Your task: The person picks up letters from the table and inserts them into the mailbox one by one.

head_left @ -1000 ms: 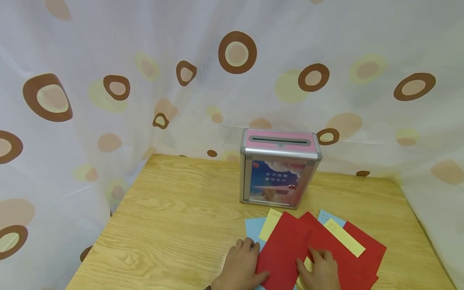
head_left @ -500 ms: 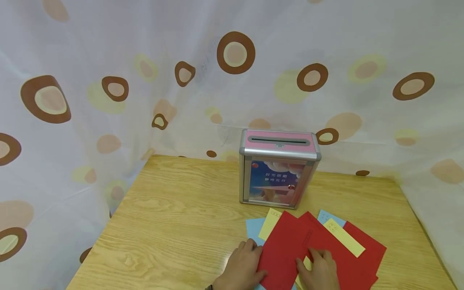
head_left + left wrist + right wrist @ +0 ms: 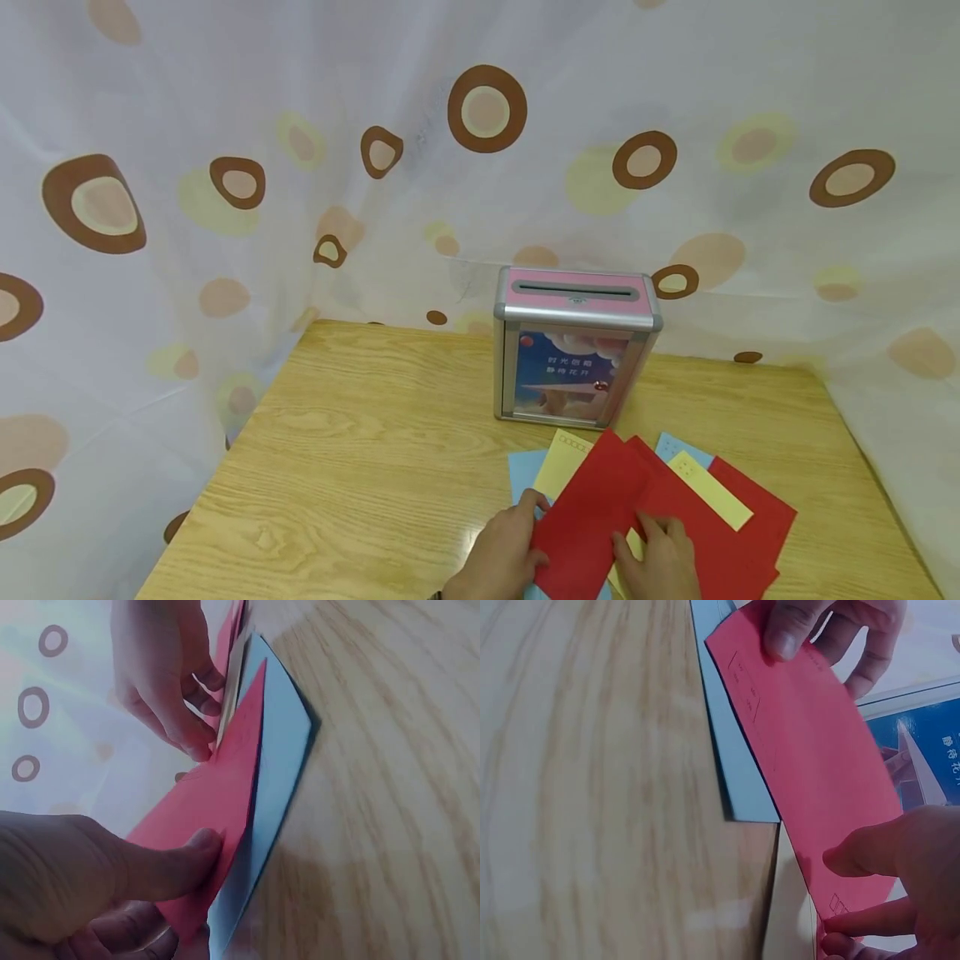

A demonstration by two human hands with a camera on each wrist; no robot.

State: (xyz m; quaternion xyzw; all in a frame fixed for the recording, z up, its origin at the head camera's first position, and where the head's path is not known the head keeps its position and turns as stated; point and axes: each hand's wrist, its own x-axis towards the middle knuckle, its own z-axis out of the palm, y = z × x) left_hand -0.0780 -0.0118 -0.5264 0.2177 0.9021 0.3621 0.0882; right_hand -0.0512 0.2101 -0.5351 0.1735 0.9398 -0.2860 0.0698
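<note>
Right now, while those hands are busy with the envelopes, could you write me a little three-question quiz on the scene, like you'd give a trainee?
1. True or false: the box has its slot in its pink top.

2. What colour is the envelope that the person's left hand pinches?
A) blue
B) yellow
C) red

3. In the head view, which two other envelope colours peek out just beyond that hand's fingers?

Key:
1. True.
2. C, red.
3. Blue and yellow: a blue envelope and a yellow envelope.
</note>
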